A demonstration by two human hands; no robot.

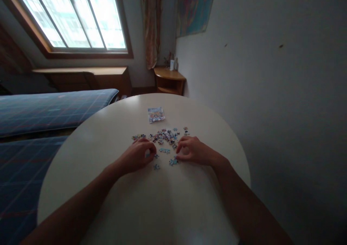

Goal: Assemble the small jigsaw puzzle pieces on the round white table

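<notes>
Loose jigsaw pieces (165, 134) lie in a heap on the round white table (162, 205). My left hand (139, 153) rests at the heap's left side, thumb and forefinger curled into a pinch; what lies between the tips is too small to make out. A light blue piece (156, 167) lies just below it. My right hand (193, 150) is opposite, fingers bent with a small gap between forefinger and thumb. Its thumb touches or almost touches a small cluster of blue pieces (172, 161). Between the hands sits a short strip of joined pieces (164, 150).
A small printed picture packet (156, 114) lies beyond the heap. Past the table's left edge is a bed with a blue plaid cover (54, 109). The white wall (271, 104) stands close on the right. A wooden corner shelf (170, 75) is behind the table.
</notes>
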